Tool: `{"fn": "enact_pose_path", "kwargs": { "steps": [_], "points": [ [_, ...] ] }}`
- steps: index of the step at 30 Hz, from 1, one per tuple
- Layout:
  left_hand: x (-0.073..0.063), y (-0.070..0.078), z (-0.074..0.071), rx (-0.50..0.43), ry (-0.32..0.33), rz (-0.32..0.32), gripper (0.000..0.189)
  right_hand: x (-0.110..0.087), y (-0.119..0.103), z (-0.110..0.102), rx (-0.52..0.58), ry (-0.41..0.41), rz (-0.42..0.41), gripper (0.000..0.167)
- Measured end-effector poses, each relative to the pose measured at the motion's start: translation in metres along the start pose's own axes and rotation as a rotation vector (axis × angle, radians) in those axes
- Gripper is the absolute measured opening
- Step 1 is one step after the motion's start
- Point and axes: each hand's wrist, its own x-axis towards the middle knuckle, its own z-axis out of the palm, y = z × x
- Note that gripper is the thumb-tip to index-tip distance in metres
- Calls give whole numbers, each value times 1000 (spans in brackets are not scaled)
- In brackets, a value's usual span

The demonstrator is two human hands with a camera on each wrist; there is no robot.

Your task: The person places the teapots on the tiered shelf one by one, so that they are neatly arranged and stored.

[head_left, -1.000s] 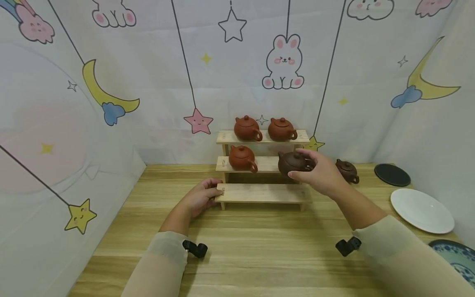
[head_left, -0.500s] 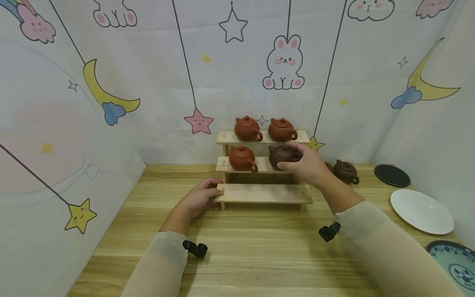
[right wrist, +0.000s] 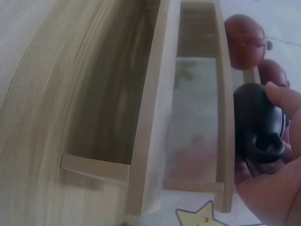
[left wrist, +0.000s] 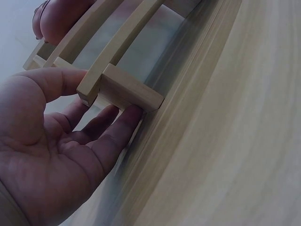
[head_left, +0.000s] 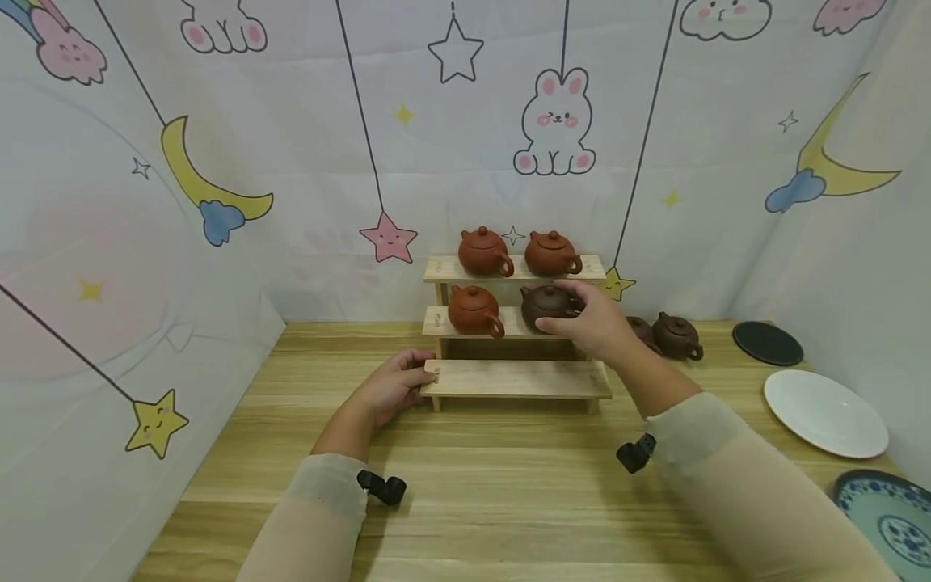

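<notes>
On the stepped wooden stand (head_left: 516,378), head view: upper-left red teapot (head_left: 480,254) and upper-right red teapot (head_left: 549,257) on top, third red teapot (head_left: 471,310) on the middle tier. Beside it the right hand (head_left: 598,325) grips a dark teapot (head_left: 541,307). Three pots look placed, a fourth nearly so; a knobbed dark teapot (head_left: 676,337) and a half-hidden dark teapot (head_left: 639,330) on the table seem left to do. Wood-grain table (head_left: 473,501); black disc (head_left: 767,343), white plate (head_left: 825,413), blue-patterned dish (head_left: 898,517) to the right; printed cloth (head_left: 465,178) behind.

Left wrist: left hand (left wrist: 61,136) pinches the stand's end — lowest board and leg.

Right wrist: thumb and fingers curl round the dark teapot at the middle board — cannot tell whether it bears full weight.
</notes>
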Motion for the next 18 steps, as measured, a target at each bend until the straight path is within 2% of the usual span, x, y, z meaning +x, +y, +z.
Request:
{"fn": "enact_pose_path", "kwargs": {
  "steps": [5,10,18],
  "points": [
    [0,0,-1,-3,-4,7,51,-6,0,-2,22,-12,-1,89],
    [-1,0,-1,-2,-9,13,52,-22,6,-10,64,-8,-40,84],
    [-1,-1,-1,-11,-4,15,51,-62,32,-25,119,89,-53,79]
  ]
}}
